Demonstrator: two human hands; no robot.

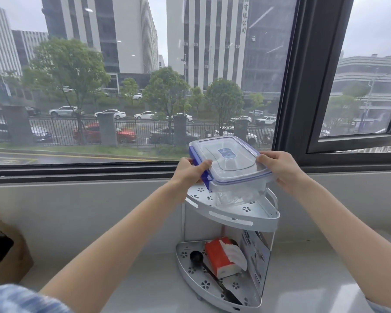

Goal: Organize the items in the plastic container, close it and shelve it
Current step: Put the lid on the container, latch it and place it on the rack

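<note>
A clear plastic container [229,164] with a lid edged in blue and blue side clips hangs tilted just above the top tier [239,216] of a white two-tier corner shelf. The lid is on it. My left hand [190,171] grips its left end by the blue clip, and my right hand [280,169] grips its right end. Crumpled clear contents show through the container's wall; I cannot tell what they are. Whether its bottom touches the tier is hidden.
On the shelf's bottom tier [190,265] lie an orange tissue pack [222,256], a black scoop [209,272] and a printed card. The shelf stands on a grey window ledge against a large window. A brown cardboard box [8,254] sits at the far left.
</note>
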